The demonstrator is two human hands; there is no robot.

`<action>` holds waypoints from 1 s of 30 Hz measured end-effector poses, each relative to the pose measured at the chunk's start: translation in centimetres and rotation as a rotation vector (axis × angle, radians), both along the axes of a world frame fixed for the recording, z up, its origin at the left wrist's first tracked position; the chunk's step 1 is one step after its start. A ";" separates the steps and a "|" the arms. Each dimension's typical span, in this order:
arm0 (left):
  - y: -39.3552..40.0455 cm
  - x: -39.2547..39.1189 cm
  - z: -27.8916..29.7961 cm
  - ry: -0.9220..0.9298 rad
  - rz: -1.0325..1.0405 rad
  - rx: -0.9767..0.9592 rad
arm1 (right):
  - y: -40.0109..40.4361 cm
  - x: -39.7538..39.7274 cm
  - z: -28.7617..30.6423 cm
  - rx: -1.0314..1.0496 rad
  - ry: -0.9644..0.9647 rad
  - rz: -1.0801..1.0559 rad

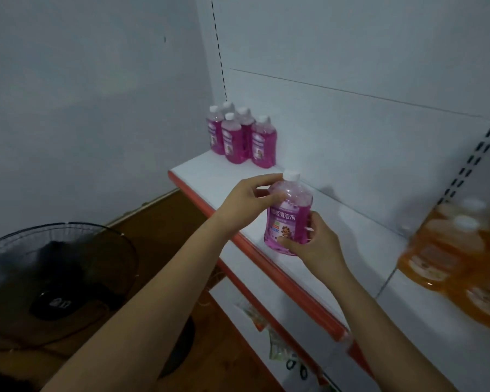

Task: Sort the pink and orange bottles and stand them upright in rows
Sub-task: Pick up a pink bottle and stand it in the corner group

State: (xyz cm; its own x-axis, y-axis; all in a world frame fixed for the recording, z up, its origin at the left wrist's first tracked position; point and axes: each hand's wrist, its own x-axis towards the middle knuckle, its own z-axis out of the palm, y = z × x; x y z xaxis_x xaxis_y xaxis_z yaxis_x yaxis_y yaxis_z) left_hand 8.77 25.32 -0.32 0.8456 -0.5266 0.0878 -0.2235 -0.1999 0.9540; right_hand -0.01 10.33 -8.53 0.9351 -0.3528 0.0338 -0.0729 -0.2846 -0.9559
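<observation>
Step in hand: placing one pink bottle (288, 215). Both hands hold it upright over the shelf (198, 171), near the front edge; whether its base touches the shelf cannot be told. The left hand (249, 198) pinches the bottle's shoulder with curled fingers. The right hand (313, 241) wraps the lower body, thumb across the label. Each grip is closed on the bottle.

Five pink bottles (239, 135) stand upright in a cluster at the far left end of the shelf, against the back panel. Orange bottles (447, 250) are grouped at the right, blurred.

Next move, as judged: carry the bottle left and back, and set it just beside the pink cluster to extend the row.

Clearances: bare shelf lies between the bottle and the cluster. The red front lip (280, 281) marks the drop-off; a fan (57, 273) stands on the floor below left.
</observation>
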 end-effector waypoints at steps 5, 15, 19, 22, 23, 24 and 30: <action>1.3 8.0 -1.3 0.007 0.028 0.013 | 0.6 8.1 -1.1 -0.047 0.023 -0.001; 1.9 22.3 -4.4 -0.079 -0.034 0.046 | 2.3 21.4 -3.0 -0.110 0.017 -0.124; 2.1 27.5 -4.4 -0.183 -0.097 0.099 | 3.1 26.1 -2.5 -0.096 0.010 -0.193; 2.3 30.7 -4.1 -0.265 -0.136 0.120 | 3.4 29.0 -2.1 -0.133 -0.050 -0.257; 2.4 31.5 -4.1 -0.306 -0.124 0.121 | 3.6 29.8 -2.1 -0.146 -0.067 -0.277; 2.6 32.3 -4.2 -0.348 -0.088 0.114 | 3.7 30.5 -2.2 -0.161 -0.074 -0.299; 3.5 36.1 -7.5 -0.203 0.160 0.104 | 3.9 32.9 -3.9 -0.305 -0.029 -0.391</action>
State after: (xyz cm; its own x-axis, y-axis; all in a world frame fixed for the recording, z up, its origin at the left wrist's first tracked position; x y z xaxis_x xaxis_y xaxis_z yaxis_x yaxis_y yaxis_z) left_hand 44.83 28.84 -7.81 0.8894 -0.4028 0.2162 -0.3656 -0.3428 0.8653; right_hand 32.93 14.26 -12.42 0.7316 -0.6473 0.2141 -0.2048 -0.5082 -0.8365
